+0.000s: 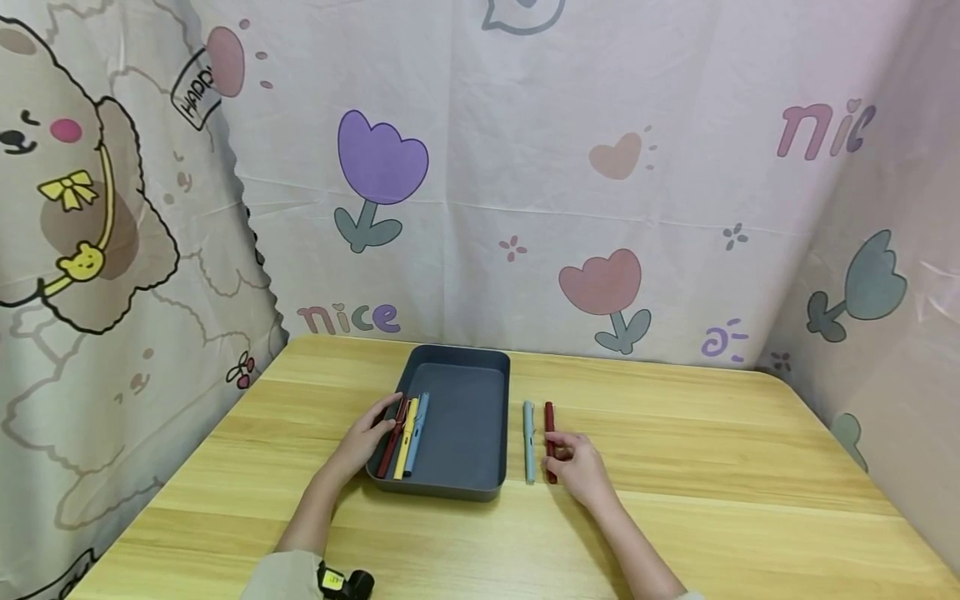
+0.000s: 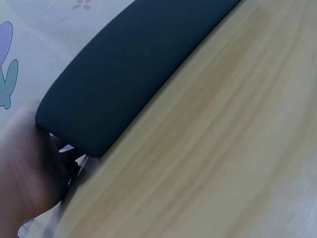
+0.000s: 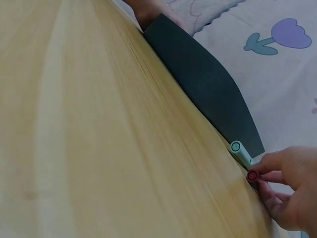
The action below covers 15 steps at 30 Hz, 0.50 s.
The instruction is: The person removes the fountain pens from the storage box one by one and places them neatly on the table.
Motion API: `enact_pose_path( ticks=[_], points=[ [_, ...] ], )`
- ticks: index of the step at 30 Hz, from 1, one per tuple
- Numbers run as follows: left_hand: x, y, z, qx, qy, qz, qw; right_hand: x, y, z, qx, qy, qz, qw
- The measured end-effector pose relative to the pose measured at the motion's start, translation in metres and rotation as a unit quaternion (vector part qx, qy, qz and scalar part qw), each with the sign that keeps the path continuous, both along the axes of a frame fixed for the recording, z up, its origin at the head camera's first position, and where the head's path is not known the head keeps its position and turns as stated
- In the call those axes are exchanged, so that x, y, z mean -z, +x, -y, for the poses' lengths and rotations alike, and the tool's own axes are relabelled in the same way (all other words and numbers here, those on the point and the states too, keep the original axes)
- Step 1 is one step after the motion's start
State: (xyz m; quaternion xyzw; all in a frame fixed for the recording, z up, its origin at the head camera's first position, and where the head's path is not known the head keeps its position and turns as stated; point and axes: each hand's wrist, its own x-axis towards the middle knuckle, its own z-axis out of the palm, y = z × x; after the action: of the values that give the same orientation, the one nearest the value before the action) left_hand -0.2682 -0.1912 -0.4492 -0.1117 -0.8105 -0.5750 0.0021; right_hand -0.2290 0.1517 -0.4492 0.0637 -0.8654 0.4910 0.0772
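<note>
My left hand [image 1: 363,437] grips the left wall of a dark grey tray [image 1: 468,425], its fingers at the rim. Inside, along that wall, a dark red pen [image 1: 389,454], a yellow pen [image 1: 406,442] and a blue pen [image 1: 417,437] lie side by side. To the right of the tray, my right hand [image 1: 581,471] pinches another dark red pen [image 1: 550,417] between thumb and fingers. Just left of that one, a pale blue-green pen [image 1: 529,442] lies parallel on the table. The right wrist view shows the held pen's round end [image 3: 252,175] beside the pale one.
The wooden table [image 1: 690,467] carries the tray near its back edge. Behind it hangs a printed cloth [image 1: 487,167] with flowers and words, and more cloth closes in the left and right sides. A small black device with a yellow label [image 1: 333,581] sits at the left sleeve.
</note>
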Motion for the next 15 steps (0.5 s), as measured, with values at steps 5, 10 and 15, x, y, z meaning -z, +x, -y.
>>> enact_pose_path(
  ticks=[5,10,15],
  points=[
    [0.0003,0.0000,-0.0005,-0.002,0.001,0.000,1.0000,0.0009,0.0002,0.0000,0.000,0.002,-0.001,1.000],
    [-0.0002,0.0003,-0.0005,-0.002,-0.001,-0.001,1.0000,0.0000,0.0015,0.0008,-0.002,0.001,-0.005,1.000],
    [-0.0008,0.0004,-0.0005,-0.001,0.001,0.001,1.0000,-0.0006,0.0019,0.0020,-0.004,-0.004,-0.003,1.000]
  ],
)
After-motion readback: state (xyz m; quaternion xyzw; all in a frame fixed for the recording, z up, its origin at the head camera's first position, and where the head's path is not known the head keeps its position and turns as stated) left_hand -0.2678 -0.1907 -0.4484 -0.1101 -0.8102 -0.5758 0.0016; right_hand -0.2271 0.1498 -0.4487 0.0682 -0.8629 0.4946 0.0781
